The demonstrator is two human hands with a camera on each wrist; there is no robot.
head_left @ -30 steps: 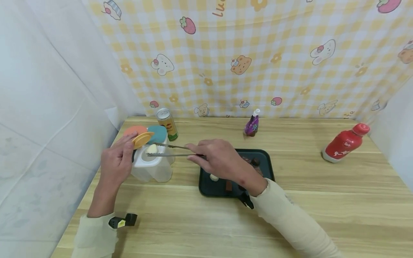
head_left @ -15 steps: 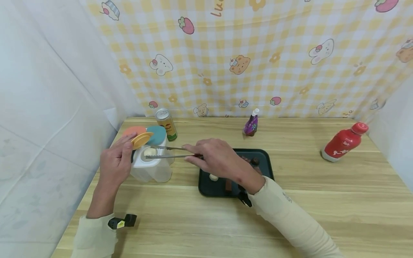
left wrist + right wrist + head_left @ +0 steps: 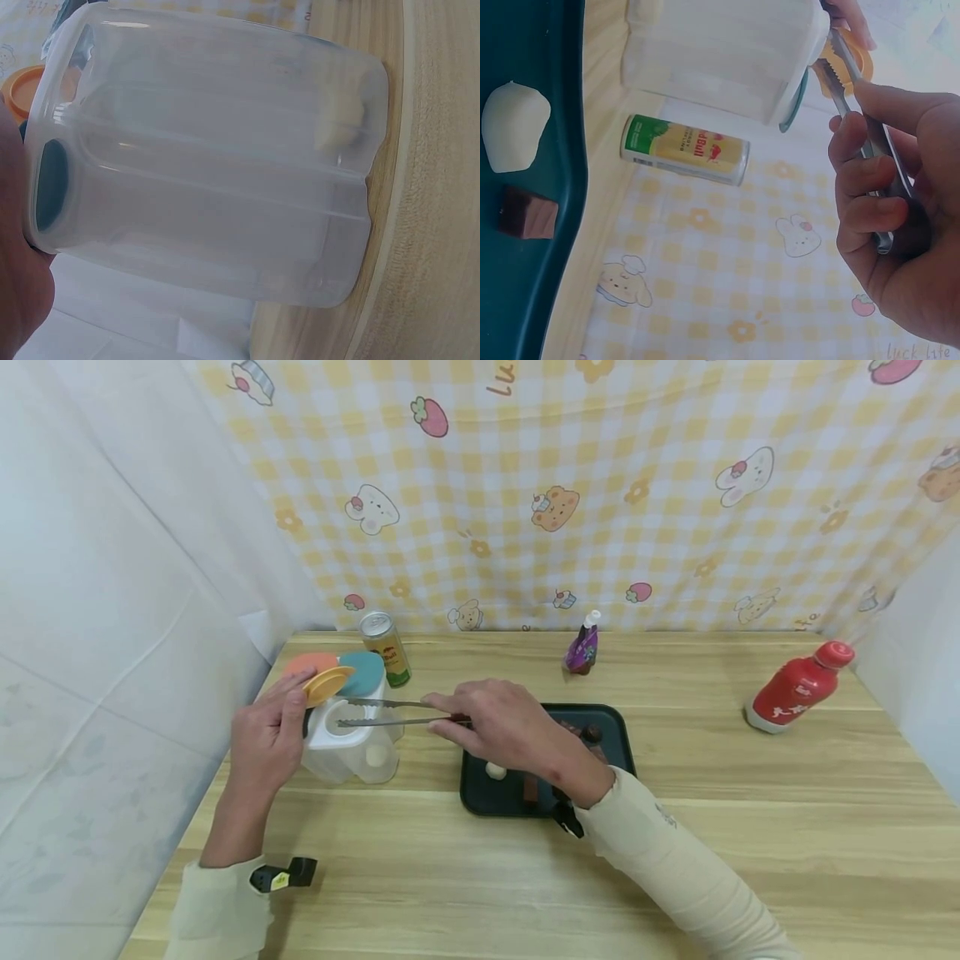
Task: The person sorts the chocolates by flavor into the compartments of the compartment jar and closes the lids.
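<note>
My left hand [image 3: 266,739] holds up the orange flip lid [image 3: 327,686] of a translucent storage box [image 3: 327,763], fingers behind the lid and thumb at its near edge. Under that lid the round opening is uncovered. In my right hand [image 3: 498,724] I grip metal tongs [image 3: 397,722], their toothed tips spread over the opening with nothing between them. A pale white lump [image 3: 341,120] shows through the wall, low inside the box. Below my right forearm lies a dark square pan [image 3: 487,803], partly hidden, with another white lump [image 3: 516,126] and brown blocks [image 3: 528,213] on it.
The box's coral lid [image 3: 311,662] and teal lid [image 3: 362,674] are closed. Behind it stands a drink can [image 3: 386,649]. A purple pouch [image 3: 582,649] is at the table's back, a red bottle [image 3: 799,688] at the right.
The white lump between the tong tips has dropped through the opening into the box. The tongs stay over the opening, and my left hand still holds up the lid.
</note>
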